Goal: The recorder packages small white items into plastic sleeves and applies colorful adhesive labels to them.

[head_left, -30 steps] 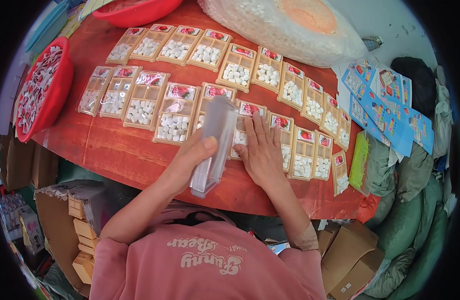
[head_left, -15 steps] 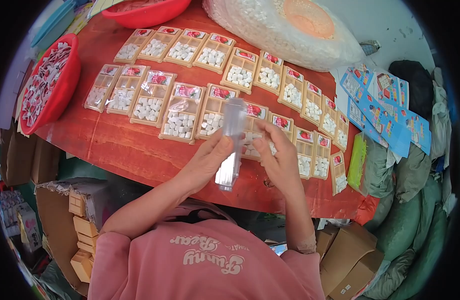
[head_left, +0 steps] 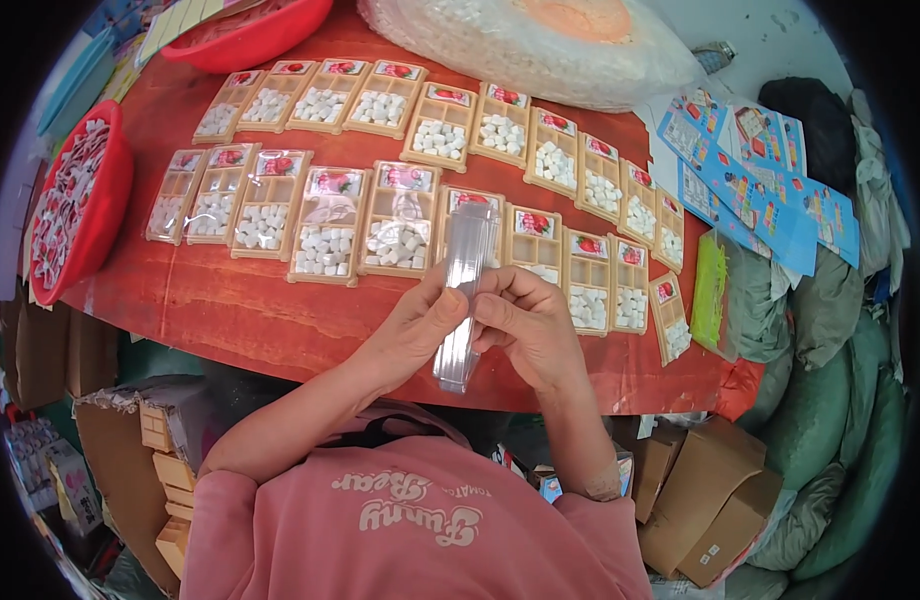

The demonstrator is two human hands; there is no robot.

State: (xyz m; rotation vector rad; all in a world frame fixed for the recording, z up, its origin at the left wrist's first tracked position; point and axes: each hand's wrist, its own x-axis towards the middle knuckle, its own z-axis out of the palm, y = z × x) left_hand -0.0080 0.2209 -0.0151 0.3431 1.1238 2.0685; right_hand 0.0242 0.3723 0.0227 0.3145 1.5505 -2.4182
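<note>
A narrow stack of clear plastic lids (head_left: pixel 467 245) stands on edge between my hands, above the front of the table. My left hand (head_left: pixel 425 318) is closed round its left side, thumb on the near face. At its right side my right hand (head_left: pixel 528 325) is closed, thumb and fingers pinching the edge. Just beyond lie two rows of tan divided trays with small white cubes and a red-printed packet in each; one such tray (head_left: pixel 327 225) has a glossy clear cover. The tray behind the stack is partly hidden.
Red basins stand at the left, one (head_left: pixel 108 200) full of small packets. A big clear bag (head_left: pixel 540 60) of white pieces lies at the back. Blue printed sheets (head_left: pixel 750 180) and a green container (head_left: pixel 712 290) are at the right. Cardboard boxes (head_left: pixel 705 490) stand below the table edge.
My right hand has moved in from the right and now grips the edge of the lid stack. My left hand keeps its hold. The whole view has shifted slightly.
</note>
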